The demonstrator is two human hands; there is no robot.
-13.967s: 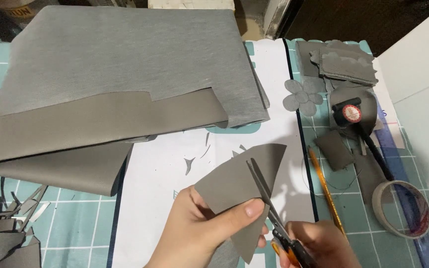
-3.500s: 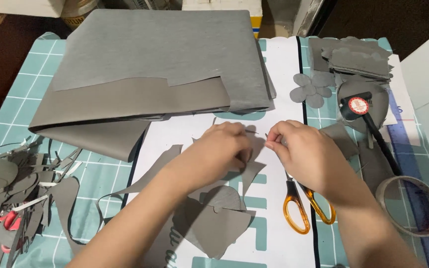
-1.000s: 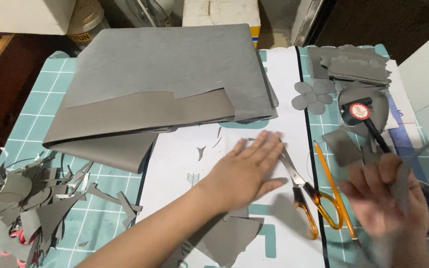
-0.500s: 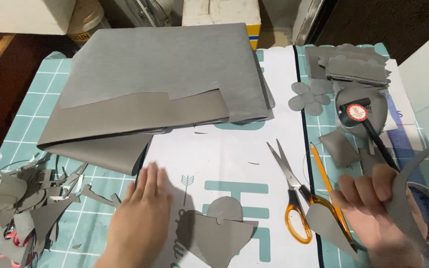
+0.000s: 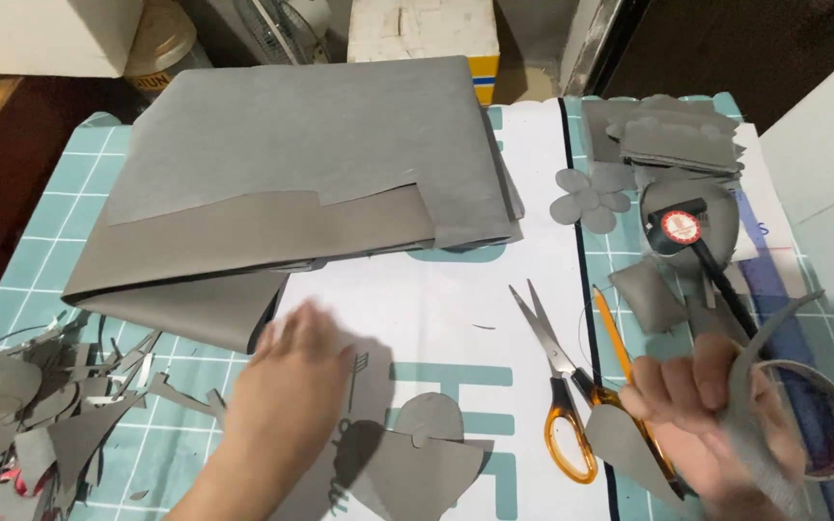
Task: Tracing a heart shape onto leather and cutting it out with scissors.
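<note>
My left hand (image 5: pixel 293 384) lies flat and open on the white sheet (image 5: pixel 436 309), fingers resting by grey cut paper shapes (image 5: pixel 417 461) at the near edge. My right hand (image 5: pixel 716 415) is closed on a curved strip and a piece of grey paper (image 5: pixel 755 386) near the tape roll, blurred by motion. Orange-handled scissors (image 5: pixel 560 386) lie open on the white sheet between my hands, held by neither. A yellow pencil (image 5: pixel 615 338) lies beside them.
A large folded grey sheet (image 5: pixel 291 193) covers the far middle of the teal cutting mat (image 5: pixel 69 241). Grey scraps (image 5: pixel 41 405) pile at the left. Cut grey pieces (image 5: pixel 668 135), a flower shape (image 5: pixel 586 198), a black tool (image 5: pixel 692 236) and a tape roll (image 5: pixel 827 415) sit at the right.
My left hand has slid left and toward me across the white sheet, uncovering the scissors. My right hand has lifted grey paper pieces over the tape roll.
</note>
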